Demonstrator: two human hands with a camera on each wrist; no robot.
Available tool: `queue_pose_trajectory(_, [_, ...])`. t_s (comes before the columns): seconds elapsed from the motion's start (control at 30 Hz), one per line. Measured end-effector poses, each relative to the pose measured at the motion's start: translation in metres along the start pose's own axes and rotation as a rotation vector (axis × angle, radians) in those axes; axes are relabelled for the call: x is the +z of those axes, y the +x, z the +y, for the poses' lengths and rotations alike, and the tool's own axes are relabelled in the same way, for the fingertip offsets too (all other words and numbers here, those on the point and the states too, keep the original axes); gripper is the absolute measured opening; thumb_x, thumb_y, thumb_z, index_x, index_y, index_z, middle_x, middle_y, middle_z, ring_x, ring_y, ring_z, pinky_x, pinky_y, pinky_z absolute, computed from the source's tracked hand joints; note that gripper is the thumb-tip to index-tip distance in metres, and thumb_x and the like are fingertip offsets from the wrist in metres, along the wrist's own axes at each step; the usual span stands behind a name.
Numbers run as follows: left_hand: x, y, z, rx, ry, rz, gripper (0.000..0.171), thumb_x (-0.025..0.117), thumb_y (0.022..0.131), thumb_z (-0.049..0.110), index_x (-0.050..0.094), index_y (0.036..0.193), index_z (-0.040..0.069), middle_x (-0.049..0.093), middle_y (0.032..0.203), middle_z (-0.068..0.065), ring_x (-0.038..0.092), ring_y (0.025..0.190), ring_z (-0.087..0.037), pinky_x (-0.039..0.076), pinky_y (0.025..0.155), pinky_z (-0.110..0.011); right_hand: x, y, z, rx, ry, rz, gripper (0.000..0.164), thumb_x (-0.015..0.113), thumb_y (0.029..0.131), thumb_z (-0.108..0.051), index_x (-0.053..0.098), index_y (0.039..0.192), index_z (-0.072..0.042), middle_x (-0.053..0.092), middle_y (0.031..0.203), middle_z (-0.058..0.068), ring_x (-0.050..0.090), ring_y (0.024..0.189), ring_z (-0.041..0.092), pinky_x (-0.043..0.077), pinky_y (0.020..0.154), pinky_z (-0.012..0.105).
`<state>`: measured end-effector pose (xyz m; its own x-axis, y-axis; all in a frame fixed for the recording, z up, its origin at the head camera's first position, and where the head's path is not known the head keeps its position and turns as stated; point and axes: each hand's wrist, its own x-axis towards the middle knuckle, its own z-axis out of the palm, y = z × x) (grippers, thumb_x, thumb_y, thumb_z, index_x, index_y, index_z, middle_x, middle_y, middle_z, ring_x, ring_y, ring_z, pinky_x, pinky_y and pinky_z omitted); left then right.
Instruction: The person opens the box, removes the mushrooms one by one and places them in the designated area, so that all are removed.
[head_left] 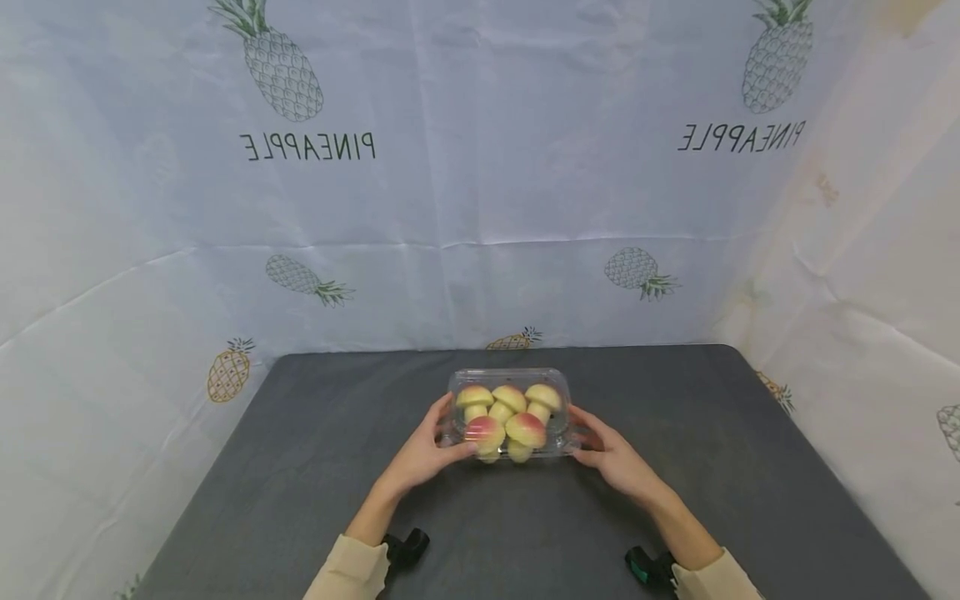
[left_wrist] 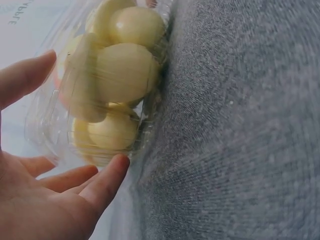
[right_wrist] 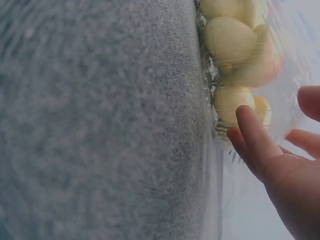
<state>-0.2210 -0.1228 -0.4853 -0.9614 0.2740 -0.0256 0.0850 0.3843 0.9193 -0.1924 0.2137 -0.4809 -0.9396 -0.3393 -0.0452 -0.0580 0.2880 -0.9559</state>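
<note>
The left hand, thumb and fingers spread apart, is placed at eight o'clock of a clear, rectangular plastic container; the right hand, likewise spread, is placed at four o'clock. Inside, five yellow, red-flushed mushroom-shaped pieces are held, three toward twelve o'clock, two toward six. The container is seen near the twelve-o'clock edge of a dark grey table, beyond which a whitish pineapple-printed cloth is hung.
</note>
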Motion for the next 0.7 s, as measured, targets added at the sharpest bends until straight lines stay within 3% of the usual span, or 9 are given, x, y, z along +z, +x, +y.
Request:
queue_pose_trajectory(0.27, [-0.0027, 0.0018, -0.0037, 0.006, 0.047, -0.013, 0.105, 0.081, 0.086, 0.045, 0.017, 0.164, 0.017, 0.027, 0.164, -0.018, 0.041, 0.141, -0.043, 0.046, 0.106, -0.057, 0.0032, 0.0037, -0.0008, -0.003, 0.021, 0.026, 0.064, 0.054, 0.104, -0.007, 0.025, 0.161, -0.006, 0.028, 0.160, 0.027, 0.041, 0.139, 0.047, 0.048, 0.105, 0.052])
queue_pose_trajectory(0.7, [-0.0012, 0.0007, -0.0019, 0.028, 0.055, -0.026, 0.104, 0.080, 0.087, 0.045, 0.018, 0.164, 0.013, 0.026, 0.164, -0.019, 0.038, 0.142, -0.046, 0.043, 0.108, -0.060, 0.0054, 0.0049, -0.0018, 0.037, 0.049, 0.079, 0.064, 0.061, 0.101, -0.008, 0.032, 0.159, -0.007, 0.035, 0.155, 0.025, 0.046, 0.136, 0.044, 0.049, 0.103, 0.052])
